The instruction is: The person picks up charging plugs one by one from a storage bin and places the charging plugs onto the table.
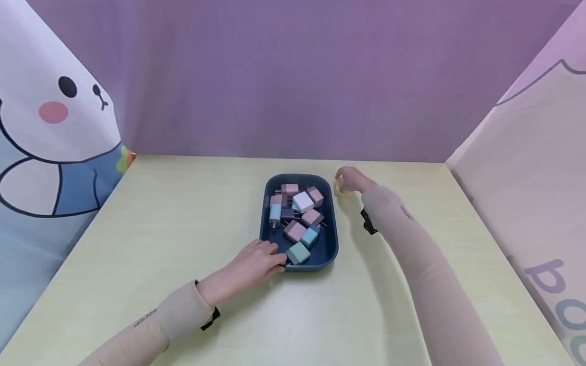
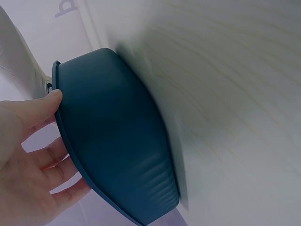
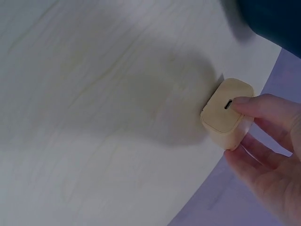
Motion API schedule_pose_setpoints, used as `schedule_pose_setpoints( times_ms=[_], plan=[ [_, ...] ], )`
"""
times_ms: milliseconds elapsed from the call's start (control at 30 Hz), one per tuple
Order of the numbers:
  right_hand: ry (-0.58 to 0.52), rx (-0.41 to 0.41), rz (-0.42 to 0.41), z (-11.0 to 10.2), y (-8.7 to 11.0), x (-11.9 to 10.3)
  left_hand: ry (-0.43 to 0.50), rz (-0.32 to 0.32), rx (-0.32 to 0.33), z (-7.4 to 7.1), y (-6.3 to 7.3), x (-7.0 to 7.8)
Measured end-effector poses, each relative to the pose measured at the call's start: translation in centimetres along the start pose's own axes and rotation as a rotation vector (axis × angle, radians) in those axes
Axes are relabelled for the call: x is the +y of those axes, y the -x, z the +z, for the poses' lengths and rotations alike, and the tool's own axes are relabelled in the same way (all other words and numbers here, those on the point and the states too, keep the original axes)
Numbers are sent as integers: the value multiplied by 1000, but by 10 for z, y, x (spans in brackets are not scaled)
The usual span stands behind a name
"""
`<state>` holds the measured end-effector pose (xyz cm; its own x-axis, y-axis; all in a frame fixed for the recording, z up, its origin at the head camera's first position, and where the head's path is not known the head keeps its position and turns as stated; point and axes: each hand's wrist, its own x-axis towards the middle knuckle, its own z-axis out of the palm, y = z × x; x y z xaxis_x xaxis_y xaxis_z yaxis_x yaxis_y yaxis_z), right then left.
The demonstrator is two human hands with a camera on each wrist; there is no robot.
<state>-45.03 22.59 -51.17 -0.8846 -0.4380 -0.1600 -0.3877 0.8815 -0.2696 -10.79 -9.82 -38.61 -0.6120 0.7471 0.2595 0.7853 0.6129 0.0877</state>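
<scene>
My left hand (image 1: 257, 261) grips the near left corner of a dark blue tray (image 1: 263, 213), its thumb on the rim and the other fingers reaching over it in the left wrist view. Inside the tray lies a loose pile of charger plugs, among them a white one (image 1: 303, 202), a pink one (image 1: 295, 230) and a green one (image 1: 298, 253). Just beyond the tray's far right side, my right hand (image 1: 353, 180) pinches a pale yellow charger plug (image 3: 223, 110). In the right wrist view the thumb lies beside its port, and the fingers are along its side, close to the tabletop.
The tray stands on a pale wood-grain table (image 1: 192, 203). A purple cloth backdrop (image 1: 293, 81) rises at the table's far edge. Printed cloth panels flank it, a cartoon figure (image 1: 55, 137) on the left one and lettering (image 1: 545, 277) on the right one.
</scene>
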Motion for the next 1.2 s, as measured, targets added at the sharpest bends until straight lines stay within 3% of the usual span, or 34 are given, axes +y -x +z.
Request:
schedule_pose_setpoints(
  times_ms=[33,100,200,267,333,367,800,1200],
  plan=[
    [-6,-34,15,-4,4,-7,2,-2,-1,0,0,0],
    [-33,0,-24,-7,11,-12,7,-5,-5,-1,1,0],
    [-48,-86,56,-40,47,-62,17,-10,-10,-1,1,0],
    [-50,-56,49,-56,69,-89,22,-14,-13,-1,1,0],
    [-33,-107,113,-77,93,-122,23,-16,-15,-1,1,0],
    [-34,-103,110,-81,100,-128,23,-17,-14,-1,1,0],
    [-35,-108,98,-86,109,-133,33,-16,-13,-3,0,0],
    [-23,-136,55,-106,113,-138,32,-16,-14,-3,0,1]
  ],
)
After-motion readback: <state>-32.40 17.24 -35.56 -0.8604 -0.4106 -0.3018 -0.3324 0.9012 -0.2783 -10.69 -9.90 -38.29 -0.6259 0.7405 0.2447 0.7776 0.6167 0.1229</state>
